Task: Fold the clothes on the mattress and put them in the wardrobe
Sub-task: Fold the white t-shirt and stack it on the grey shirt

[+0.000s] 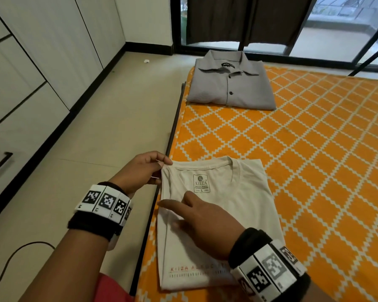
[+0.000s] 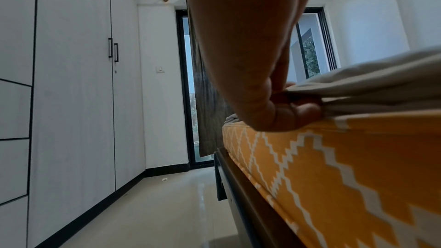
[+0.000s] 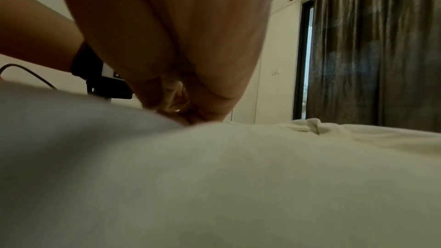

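The left hand, at centre left of the head view, pinches the upper left corner of a cream T-shirt between thumb and curled fingers; the left wrist view shows the same pinch, the fabric edge caught at the rim of the mattress. The right hand, at lower centre, lies flat on the shirt with its fingers straight and a little spread, pointing toward the left edge of the garment; it presses and grips nothing. The right wrist view is mostly blurred cream cloth under the palm, so finger detail there cannot be told.

The T-shirt lies at the lower centre of the frame on the orange, diamond-patterned mattress, near its left edge, already narrowed to a long rectangle with the neck label facing up and red lettering near the bottom. It looks part-folded: the sides seem to be in, and a final fold to halve its length appears to remain. At upper centre a grey button-up shirt sits neatly folded at the far corner of the mattress. The wardrobe, white with dark trim, fills the upper left, its doors closed. Neither garment is stored yet, so both must still be carried over.
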`<state>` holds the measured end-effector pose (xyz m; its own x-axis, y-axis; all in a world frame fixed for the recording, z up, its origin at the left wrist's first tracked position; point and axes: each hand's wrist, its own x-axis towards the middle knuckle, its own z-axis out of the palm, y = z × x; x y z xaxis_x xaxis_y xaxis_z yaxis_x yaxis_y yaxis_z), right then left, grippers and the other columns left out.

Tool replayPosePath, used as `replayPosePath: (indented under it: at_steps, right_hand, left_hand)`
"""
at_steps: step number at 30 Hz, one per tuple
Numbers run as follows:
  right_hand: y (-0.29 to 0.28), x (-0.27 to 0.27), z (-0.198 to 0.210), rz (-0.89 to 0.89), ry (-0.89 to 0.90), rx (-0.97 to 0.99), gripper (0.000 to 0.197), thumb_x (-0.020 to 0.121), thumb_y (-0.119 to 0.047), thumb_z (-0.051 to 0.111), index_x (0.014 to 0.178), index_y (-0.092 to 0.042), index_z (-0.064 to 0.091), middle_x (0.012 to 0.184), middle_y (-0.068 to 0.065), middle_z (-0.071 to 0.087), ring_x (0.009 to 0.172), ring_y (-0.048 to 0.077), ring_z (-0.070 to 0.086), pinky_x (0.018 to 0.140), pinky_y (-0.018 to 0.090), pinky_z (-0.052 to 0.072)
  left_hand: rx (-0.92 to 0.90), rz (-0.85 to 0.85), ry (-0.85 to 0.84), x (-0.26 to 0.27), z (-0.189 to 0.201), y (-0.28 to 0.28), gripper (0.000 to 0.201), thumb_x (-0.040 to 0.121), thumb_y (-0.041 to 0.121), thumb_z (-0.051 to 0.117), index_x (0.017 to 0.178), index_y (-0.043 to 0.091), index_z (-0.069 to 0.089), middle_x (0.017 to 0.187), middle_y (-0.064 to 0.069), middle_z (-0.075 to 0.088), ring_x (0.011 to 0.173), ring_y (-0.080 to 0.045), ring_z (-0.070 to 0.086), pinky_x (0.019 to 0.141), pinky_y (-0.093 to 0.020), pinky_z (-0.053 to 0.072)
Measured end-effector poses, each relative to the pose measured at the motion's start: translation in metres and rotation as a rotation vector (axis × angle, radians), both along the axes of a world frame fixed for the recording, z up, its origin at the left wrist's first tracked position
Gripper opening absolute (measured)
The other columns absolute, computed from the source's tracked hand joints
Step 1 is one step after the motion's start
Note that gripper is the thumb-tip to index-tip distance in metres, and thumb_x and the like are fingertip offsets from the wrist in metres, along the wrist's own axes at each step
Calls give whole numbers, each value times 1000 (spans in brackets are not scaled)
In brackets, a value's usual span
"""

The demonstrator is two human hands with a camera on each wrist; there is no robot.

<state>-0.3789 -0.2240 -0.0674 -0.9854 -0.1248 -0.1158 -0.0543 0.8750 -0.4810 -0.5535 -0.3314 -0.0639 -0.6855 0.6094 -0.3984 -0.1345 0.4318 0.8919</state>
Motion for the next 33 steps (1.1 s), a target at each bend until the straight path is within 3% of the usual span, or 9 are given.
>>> replayPosePath:
  at_steps: [3, 8, 14, 17, 22, 26, 27, 30, 33]
  right_hand:
    - [5, 0, 0, -73, 2, -69, 33, 97, -9, 45, 126, -25, 49, 109, -1, 49, 83, 23, 56, 74, 37, 49]
    - [10, 0, 6, -118, 53, -161, 19, 94, -10, 48, 110, -19, 54, 106, -3, 55, 90, 15, 53, 74, 26, 41]
    - [16, 5, 17, -70, -28, -284, 14, 89, -17, 37, 100, -19, 45, 97, -6, 43, 82, 15, 45, 74, 30, 40]
    - [19, 6, 16, -89, -62, -353, 12, 82, -21, 32, 90, -22, 41, 89, -8, 41, 79, 11, 41, 73, 25, 37]
    - [19, 7, 12, -131, -20, -376, 20, 82, -22, 32, 96, -16, 46, 90, -4, 45, 79, 13, 43, 75, 29, 40]
    - [18, 6, 13, -155, 4, -396, 24, 84, -23, 32, 99, -12, 46, 91, -2, 45, 78, 16, 45, 73, 33, 42]
    - [18, 6, 13, -154, 8, -394, 24, 84, -23, 31, 100, -12, 46, 93, -2, 44, 78, 17, 45, 74, 34, 42]
    - [17, 5, 12, -144, 22, -392, 24, 84, -23, 31, 100, -12, 46, 95, -3, 41, 79, 17, 44, 76, 35, 42]
    - [16, 5, 13, -115, 4, -360, 25, 84, -23, 30, 99, -11, 45, 97, -2, 39, 80, 19, 44, 77, 38, 42]
  left_hand:
    - [-8, 30, -11, 1, -1, 1, 23, 91, -5, 52, 96, 11, 69, 92, -8, 70, 80, -16, 65, 72, -29, 56]
    - [-33, -58, 72, 0, -5, -3, 39, 75, -17, 67, 100, 14, 68, 96, -11, 70, 88, -20, 67, 81, -32, 55]
    - [-9, 2, 81, 0, -6, -1, 34, 95, -9, 44, 89, 11, 71, 93, -6, 70, 69, -9, 61, 61, -17, 52]
    - [-28, 46, 54, 4, -5, 2, 37, 95, -8, 40, 85, 10, 72, 95, -8, 71, 68, -7, 63, 59, -18, 51]
    - [22, 87, 73, 9, 11, 2, 33, 90, -5, 50, 104, 16, 72, 100, 5, 71, 81, -6, 62, 58, -16, 47]
    - [9, 308, 231, 17, 14, 0, 13, 88, 5, 60, 97, 13, 65, 82, -2, 64, 63, -13, 58, 53, -26, 47]
    - [-5, 357, 215, 21, 16, -1, 3, 89, 12, 63, 92, 11, 62, 74, -6, 63, 55, -14, 56, 47, -27, 46]
    - [-93, 260, -19, 36, 17, -2, 26, 92, 31, 65, 95, 8, 54, 64, -15, 68, 46, -21, 60, 41, -26, 48]
    - [-84, 189, -134, 51, 13, 3, 29, 91, 30, 67, 106, 13, 48, 72, -19, 69, 53, -24, 65, 50, -33, 57]
